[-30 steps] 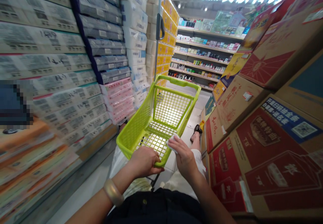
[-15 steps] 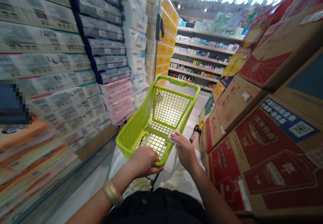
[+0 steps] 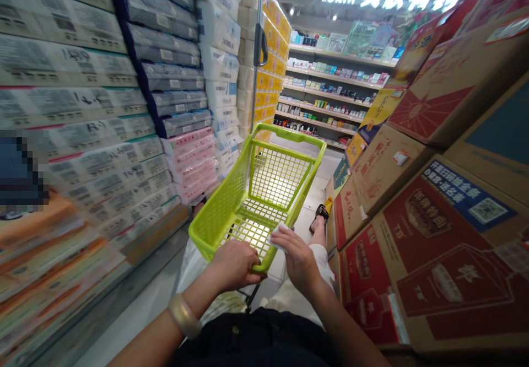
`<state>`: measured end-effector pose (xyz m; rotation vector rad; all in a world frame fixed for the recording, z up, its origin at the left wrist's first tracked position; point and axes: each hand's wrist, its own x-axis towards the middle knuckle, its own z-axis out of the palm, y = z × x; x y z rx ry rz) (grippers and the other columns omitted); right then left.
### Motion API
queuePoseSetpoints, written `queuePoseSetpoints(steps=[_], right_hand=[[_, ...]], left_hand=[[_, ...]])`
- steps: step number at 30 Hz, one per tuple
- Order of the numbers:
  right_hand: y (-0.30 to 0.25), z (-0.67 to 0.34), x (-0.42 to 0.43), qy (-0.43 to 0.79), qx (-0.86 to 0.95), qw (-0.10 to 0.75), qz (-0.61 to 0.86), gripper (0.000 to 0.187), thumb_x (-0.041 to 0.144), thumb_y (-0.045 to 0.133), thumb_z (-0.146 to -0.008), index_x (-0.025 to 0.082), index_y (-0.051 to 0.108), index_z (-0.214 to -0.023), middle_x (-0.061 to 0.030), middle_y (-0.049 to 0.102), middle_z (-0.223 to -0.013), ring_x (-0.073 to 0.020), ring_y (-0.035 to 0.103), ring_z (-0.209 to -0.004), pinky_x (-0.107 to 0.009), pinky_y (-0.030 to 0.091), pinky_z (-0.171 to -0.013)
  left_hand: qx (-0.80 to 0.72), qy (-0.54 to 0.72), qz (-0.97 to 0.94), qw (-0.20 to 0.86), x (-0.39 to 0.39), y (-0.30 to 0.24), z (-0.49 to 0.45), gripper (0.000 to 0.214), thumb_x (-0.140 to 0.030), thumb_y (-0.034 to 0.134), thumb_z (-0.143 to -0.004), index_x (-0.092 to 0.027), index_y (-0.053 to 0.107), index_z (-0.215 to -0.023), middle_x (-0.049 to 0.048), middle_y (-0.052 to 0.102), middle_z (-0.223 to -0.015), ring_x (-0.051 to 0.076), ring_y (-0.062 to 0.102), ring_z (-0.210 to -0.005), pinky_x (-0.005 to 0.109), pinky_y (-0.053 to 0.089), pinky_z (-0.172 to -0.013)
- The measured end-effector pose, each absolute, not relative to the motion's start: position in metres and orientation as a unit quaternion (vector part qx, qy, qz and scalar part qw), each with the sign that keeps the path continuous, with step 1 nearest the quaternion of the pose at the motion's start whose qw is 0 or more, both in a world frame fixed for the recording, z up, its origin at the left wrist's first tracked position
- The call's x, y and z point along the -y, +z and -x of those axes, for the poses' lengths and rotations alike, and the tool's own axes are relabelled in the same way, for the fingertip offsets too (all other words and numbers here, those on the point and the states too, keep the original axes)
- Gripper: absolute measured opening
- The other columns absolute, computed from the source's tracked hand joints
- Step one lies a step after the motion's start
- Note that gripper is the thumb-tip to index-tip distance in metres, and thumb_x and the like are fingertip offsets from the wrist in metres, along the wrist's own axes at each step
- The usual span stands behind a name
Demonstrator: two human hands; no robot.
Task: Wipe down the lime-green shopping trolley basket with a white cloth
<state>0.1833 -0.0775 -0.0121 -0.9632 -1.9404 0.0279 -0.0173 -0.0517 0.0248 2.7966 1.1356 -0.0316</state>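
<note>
A lime-green shopping cart basket [image 3: 243, 185] with grid walls stands in front of me, tilted in the view. Its inside holds nothing that I can see. My left hand [image 3: 235, 263] is closed around the near rim, close to the right corner. A gold bracelet sits on that wrist. My right hand [image 3: 295, 251] presses a folded white cloth [image 3: 278, 236] onto the basket's right rim, fingers laid over it. Whether it is cloth or tissue I cannot tell for sure.
On the left rise stacked tissue packs [image 3: 223, 64] and paper bundles [image 3: 95, 102]. Printed cartons [image 3: 454, 246] crowd the right side. A glass door with a black handle [image 3: 261, 44] stands ahead, before shelves of small goods [image 3: 330, 72]. My legs straddle the cart.
My right hand has slid the white cloth a little along the right rim towards me. My left hand keeps its place on the near rim.
</note>
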Motion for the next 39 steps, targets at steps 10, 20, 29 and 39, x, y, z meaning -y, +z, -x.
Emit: queuePoseSetpoints(steps=[10, 20, 29, 39], right_hand=[[-0.019, -0.178, 0.084, 0.018, 0.773, 0.473, 0.423, 0.043, 0.003, 0.042, -0.091, 0.024, 0.067, -0.119, -0.0062, 0.072, -0.118, -0.0212, 0.058, -0.126, -0.045, 0.049, -0.108], [-0.015, -0.179, 0.09, 0.025, 0.802, 0.459, 0.381, 0.041, 0.006, 0.04, -0.094, 0.024, 0.067, -0.119, -0.0057, 0.073, -0.115, -0.0188, 0.06, -0.123, -0.04, 0.052, -0.104], [-0.019, -0.17, 0.094, 0.019, 0.785, 0.466, 0.408, 0.042, 0.006, 0.042, -0.092, 0.025, 0.067, -0.119, -0.0067, 0.072, -0.117, -0.0216, 0.058, -0.126, -0.045, 0.049, -0.107], [-0.01, -0.191, 0.063, 0.021, 0.771, 0.472, 0.426, 0.044, 0.003, 0.04, -0.09, 0.024, 0.07, -0.115, -0.0053, 0.073, -0.115, -0.0202, 0.061, -0.122, -0.041, 0.052, -0.104]], left_hand=[[-0.371, 0.001, -0.926, 0.065, 0.051, 0.022, 0.018, 0.033, -0.052, 0.063, -0.08, -0.023, 0.07, -0.065, 0.0036, 0.072, -0.072, 0.021, 0.066, -0.073, 0.028, 0.039, -0.06], [-0.38, -0.01, -0.922, 0.07, 0.052, 0.025, 0.018, 0.031, -0.05, 0.063, -0.08, -0.022, 0.07, -0.067, 0.0043, 0.072, -0.074, 0.022, 0.066, -0.073, 0.029, 0.041, -0.062], [-0.369, 0.015, -0.927, 0.06, 0.05, 0.018, 0.021, 0.033, -0.052, 0.064, -0.079, -0.022, 0.069, -0.064, 0.0037, 0.072, -0.07, 0.022, 0.066, -0.071, 0.029, 0.039, -0.06], [-0.357, -0.013, -0.932, 0.063, 0.051, 0.026, 0.018, 0.033, -0.05, 0.063, -0.081, -0.021, 0.069, -0.065, 0.0037, 0.073, -0.075, 0.021, 0.066, -0.074, 0.028, 0.04, -0.061]])
